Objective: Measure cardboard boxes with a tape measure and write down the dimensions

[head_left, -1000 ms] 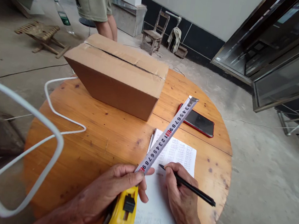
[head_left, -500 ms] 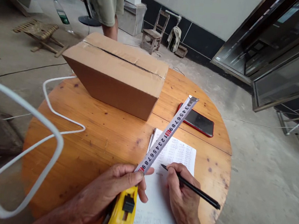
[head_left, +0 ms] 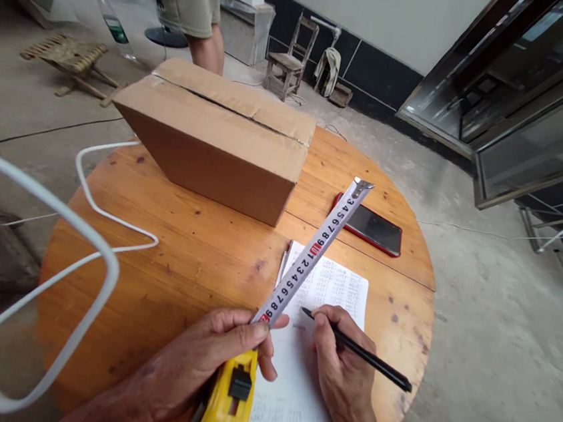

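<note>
My left hand [head_left: 216, 352] grips a yellow tape measure [head_left: 228, 407], thumb pressed on the drawn-out blade near the 20 mark. The white blade slants up and right over the paper, its metal hook tip above a phone. In my right hand [head_left: 346, 365] is a black pen [head_left: 371, 358], its tip close to the sheet; whether it touches I cannot tell. Beneath both hands lie sheets of paper [head_left: 284, 372] with rows of handwritten figures. A closed cardboard box [head_left: 218, 147] stands on the table beyond my left hand.
The round wooden table [head_left: 197, 249] carries a red-cased phone [head_left: 372, 231] at right. A bent white tube [head_left: 108, 280] crosses the left side. On the floor are a folding stool [head_left: 69, 58], a bottle [head_left: 114, 25] and a small chair [head_left: 290, 61]. A person [head_left: 187, 0] stands behind the box.
The view has shifted very slightly. The standing person's legs have moved a little. My hands, tape measure and pen hold nearly the same place.
</note>
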Demonstrator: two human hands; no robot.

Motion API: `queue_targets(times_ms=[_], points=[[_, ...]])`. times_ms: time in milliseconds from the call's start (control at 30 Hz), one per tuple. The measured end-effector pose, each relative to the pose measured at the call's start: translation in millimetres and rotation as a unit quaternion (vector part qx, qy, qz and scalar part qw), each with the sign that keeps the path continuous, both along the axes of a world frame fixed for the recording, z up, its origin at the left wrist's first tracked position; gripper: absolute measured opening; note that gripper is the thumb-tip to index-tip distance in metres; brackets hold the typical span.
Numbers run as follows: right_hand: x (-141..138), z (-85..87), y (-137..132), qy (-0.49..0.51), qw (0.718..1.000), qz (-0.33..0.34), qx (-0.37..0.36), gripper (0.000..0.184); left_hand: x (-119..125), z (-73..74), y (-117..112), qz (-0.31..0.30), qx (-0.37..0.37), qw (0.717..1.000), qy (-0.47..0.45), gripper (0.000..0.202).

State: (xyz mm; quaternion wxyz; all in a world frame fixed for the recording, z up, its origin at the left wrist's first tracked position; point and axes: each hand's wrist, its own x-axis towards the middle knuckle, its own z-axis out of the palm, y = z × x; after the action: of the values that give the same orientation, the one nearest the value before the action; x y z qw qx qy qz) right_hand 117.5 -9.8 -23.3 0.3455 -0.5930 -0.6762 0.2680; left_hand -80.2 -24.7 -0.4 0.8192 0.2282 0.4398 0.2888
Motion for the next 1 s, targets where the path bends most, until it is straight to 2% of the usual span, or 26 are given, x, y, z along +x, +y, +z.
queue_targets(times_ms=[267, 500, 1000], points=[[-1.2, -0.2, 1.0, 0.0, 1.0, -0.008, 0.003, 0.021, 0.5, 0.2, 2.7, -0.011, 0.016, 1.0, 0.018, 0.034], [5.1, -4.9, -3.1, 0.04, 0.999, -0.034, -0.012, 0.018, 0.0, -0.2, 1.6, -0.01, 0.017, 1.0, 0.018, 0.033], [1.3, -3.5, 0.8, 0.013, 1.0, -0.012, -0.015, 0.021, 1.7, -0.4, 2.7, -0.008, 0.021, 1.0, 0.016, 0.032]])
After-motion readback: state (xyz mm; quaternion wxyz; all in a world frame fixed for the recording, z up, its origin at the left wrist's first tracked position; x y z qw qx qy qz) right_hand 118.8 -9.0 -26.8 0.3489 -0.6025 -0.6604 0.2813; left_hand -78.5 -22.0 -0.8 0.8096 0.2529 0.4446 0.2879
